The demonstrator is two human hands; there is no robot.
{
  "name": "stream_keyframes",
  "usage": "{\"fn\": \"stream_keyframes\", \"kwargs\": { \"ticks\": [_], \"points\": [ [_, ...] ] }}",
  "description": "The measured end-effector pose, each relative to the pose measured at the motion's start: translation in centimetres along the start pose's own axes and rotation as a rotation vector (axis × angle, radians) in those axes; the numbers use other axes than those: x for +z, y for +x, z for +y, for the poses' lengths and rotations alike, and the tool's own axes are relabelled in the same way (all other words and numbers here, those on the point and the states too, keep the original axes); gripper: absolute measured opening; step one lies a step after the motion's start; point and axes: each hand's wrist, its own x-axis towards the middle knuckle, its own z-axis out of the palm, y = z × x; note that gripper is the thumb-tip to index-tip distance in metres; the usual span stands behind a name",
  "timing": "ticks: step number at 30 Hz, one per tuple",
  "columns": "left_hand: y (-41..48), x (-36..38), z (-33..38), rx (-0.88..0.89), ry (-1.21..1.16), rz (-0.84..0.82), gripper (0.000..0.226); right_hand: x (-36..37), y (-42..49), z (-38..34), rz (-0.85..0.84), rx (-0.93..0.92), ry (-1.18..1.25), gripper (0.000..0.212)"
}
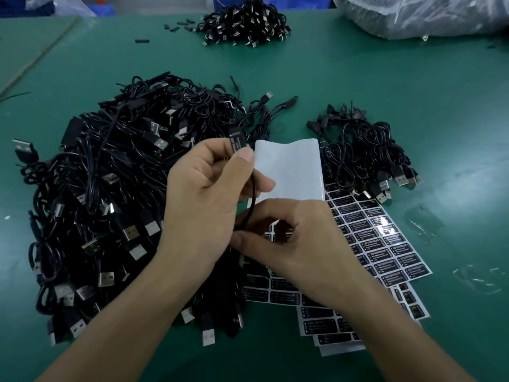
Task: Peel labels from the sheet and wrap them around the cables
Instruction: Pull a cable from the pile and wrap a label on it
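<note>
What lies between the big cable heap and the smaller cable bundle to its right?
Head view: the left hand and right hand holding one cable, over the partly peeled label sheet.

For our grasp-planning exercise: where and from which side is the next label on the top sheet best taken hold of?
Probably a far corner of a label in the row bordering the bare backing: that edge is exposed, so a fingernail coming from the far side can lift it.
</note>
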Motion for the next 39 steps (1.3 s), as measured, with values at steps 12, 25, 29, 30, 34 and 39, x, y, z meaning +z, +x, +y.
{"fn": "stream_keyframes", "kwargs": {
  "ticks": [12,25,29,30,34,39],
  "points": [
    [2.0,-2.8,1.0,-0.083,-0.242,0.247,0.025,-3.8,0.8,0.0,0.257,0.088,-0.008,0.015],
    [1.8,-2.6,0.6,-0.093,-0.15,0.234,0.025,-11.2,7.2,1.7,0.676,0.436,-0.695,0.022],
    [1.9,-2.6,0.6,-0.109,-0.153,0.231,0.026,-11.2,8.6,2.6,0.643,0.552,-0.763,0.016],
    [1.9,-2.6,0.5,-0.111,-0.152,0.231,0.026,-11.1,8.7,2.7,0.633,0.572,-0.775,0.017],
    [2.0,-2.5,0.4,-0.116,-0.143,0.227,0.028,-10.1,8.6,2.3,0.599,0.455,-0.892,0.026],
    [1.9,-2.4,0.2,-0.107,-0.119,0.217,0.029,-5.1,8.2,0.4,0.402,0.203,-0.734,0.017]
  ]
}}
